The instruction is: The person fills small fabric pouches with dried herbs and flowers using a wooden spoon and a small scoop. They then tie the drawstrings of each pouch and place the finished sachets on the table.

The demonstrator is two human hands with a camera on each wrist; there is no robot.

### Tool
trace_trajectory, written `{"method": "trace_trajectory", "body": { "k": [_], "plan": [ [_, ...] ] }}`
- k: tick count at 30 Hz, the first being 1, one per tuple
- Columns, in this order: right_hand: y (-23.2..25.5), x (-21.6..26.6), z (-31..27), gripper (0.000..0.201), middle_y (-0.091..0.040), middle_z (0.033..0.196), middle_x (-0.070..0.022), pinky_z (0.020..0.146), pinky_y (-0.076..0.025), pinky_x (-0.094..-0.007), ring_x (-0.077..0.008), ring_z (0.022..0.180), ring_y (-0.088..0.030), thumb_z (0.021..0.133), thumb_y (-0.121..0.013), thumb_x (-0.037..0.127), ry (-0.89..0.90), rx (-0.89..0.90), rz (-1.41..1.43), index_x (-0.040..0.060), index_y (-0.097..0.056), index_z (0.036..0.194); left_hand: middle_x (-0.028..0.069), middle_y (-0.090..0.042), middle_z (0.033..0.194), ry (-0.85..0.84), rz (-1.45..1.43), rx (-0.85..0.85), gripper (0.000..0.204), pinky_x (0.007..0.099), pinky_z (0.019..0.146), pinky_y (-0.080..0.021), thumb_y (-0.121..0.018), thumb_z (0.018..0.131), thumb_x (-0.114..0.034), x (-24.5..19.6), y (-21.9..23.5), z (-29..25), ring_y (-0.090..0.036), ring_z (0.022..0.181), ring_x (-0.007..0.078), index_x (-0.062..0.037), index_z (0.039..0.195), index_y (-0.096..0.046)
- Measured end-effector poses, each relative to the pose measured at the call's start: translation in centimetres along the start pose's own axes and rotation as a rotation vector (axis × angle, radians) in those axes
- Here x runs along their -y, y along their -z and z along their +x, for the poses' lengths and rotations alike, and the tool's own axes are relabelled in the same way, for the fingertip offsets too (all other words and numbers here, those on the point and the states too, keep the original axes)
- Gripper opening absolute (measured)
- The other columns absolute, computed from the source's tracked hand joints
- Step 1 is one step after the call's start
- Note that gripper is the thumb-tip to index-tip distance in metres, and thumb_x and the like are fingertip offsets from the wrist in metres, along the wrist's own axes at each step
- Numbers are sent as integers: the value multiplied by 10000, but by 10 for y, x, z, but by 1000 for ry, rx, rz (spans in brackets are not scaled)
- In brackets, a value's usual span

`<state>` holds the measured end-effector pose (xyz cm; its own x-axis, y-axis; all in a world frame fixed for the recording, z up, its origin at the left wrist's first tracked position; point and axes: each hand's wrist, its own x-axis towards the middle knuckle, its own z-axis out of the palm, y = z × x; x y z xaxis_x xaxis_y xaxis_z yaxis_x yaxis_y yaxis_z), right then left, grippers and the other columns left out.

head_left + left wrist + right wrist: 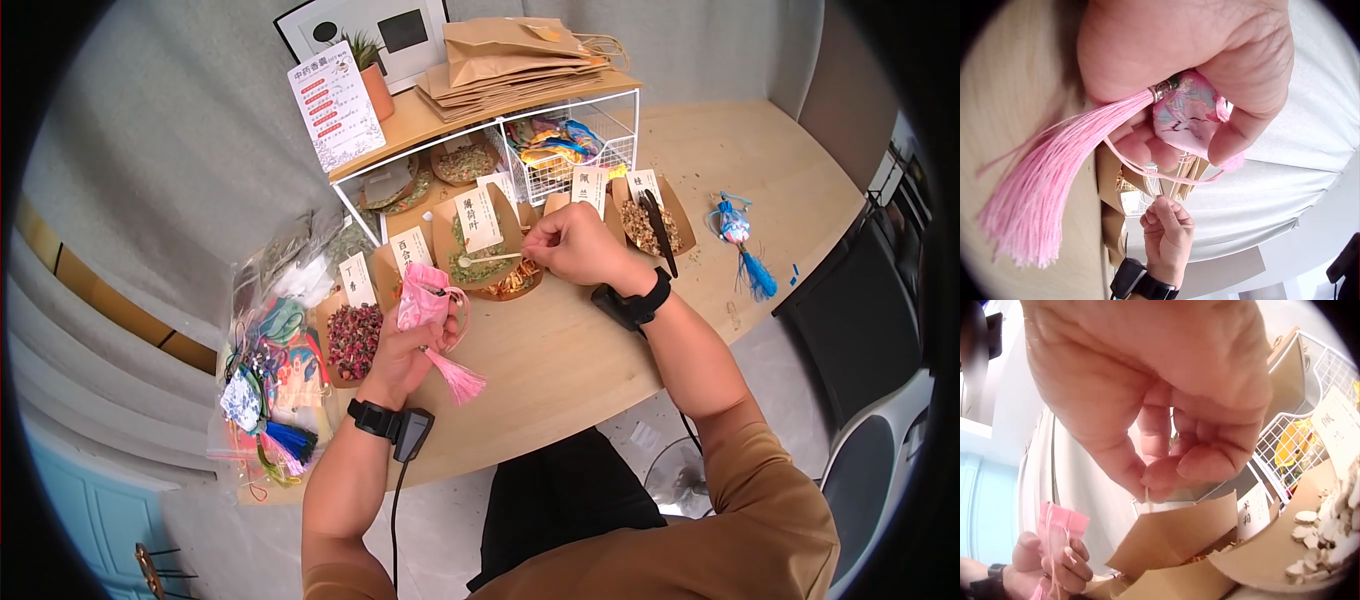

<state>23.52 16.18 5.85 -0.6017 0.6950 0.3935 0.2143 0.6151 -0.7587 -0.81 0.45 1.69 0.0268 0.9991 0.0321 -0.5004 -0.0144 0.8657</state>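
My left hand (405, 355) holds a pink patterned pouch (424, 298) upright, its gathered top above the fingers and a pink tassel (456, 376) hanging below. In the left wrist view, fingers and thumb curl round the pouch (1188, 115). My right hand (580, 245) pinches the handle end of a small pale spoon (492, 258) between thumb and fingertips. The spoon's bowl lies over green dried leaves in a kraft paper tray (450, 222) with a label card. In the right wrist view, the right hand (1154, 406) hides most of the spoon.
Paper trays of dried rosebuds (355, 342) and pale slices (640, 222), with dark tongs (660, 235), flank the middle. A shelf (400, 125) stands behind. Bagged pouches (290, 350) lie left; a blue tasselled pouch (735, 226) lies right.
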Motion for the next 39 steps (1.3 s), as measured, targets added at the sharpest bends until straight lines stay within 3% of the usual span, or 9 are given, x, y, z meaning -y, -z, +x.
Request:
{"method": "trace_trajectory", "body": {
  "k": [3,12,18,21,24,27,39],
  "plan": [
    [5,-3,2,46,-669,639,-127,591,-516,-289,-174,563,-640,753,-706,48,-23,-40,67,4,-717,746,115,-625,1020,-11,-17,-19,411,279,696,-508,-567,718,74,-1,-6,0,-626,844,183,51,1128,-556],
    [20,22,-6,54,-657,634,-159,586,-512,-303,-207,576,-657,710,-661,21,9,-47,-137,-11,-704,714,122,-619,927,9,14,-34,428,256,663,-488,-560,684,94,-1,-5,1,-619,798,172,68,1112,-555],
    [27,24,-7,65,-655,627,-163,586,-515,-311,-212,559,-652,716,-665,34,-16,-75,-103,-18,-702,706,122,-621,952,9,22,-18,446,265,682,-504,-569,695,89,0,-1,2,-623,819,182,73,1140,-550],
    [26,25,-9,76,-662,601,-79,535,-469,-256,-73,543,-565,760,-681,23,5,-65,-123,-44,-702,729,122,-620,1008,8,4,-16,437,279,705,-517,-595,726,64,1,0,1,-626,842,190,66,1159,-546],
    [24,26,-8,76,-664,603,-79,536,-469,-255,-68,555,-570,759,-680,23,-19,-38,-97,-47,-706,744,119,-615,1052,2,-1,5,428,296,728,-524,-621,756,31,1,1,1,-628,858,194,54,1175,-540],
    [19,26,-7,103,-648,596,-134,563,-495,-287,-153,528,-609,717,-683,72,-49,-15,-22,-29,-701,714,113,-617,1054,1,-2,17,439,304,738,-525,-633,767,13,1,1,1,-627,864,194,43,1193,-530],
    [-3,-5,3,93,-670,656,-49,553,-471,-241,-82,570,-571,735,-718,91,-331,13,305,-1,-731,740,108,-619,1057,4,-13,20,447,304,738,-526,-634,769,10,0,-1,0,-629,871,194,37,1202,-526]
  ]
}}
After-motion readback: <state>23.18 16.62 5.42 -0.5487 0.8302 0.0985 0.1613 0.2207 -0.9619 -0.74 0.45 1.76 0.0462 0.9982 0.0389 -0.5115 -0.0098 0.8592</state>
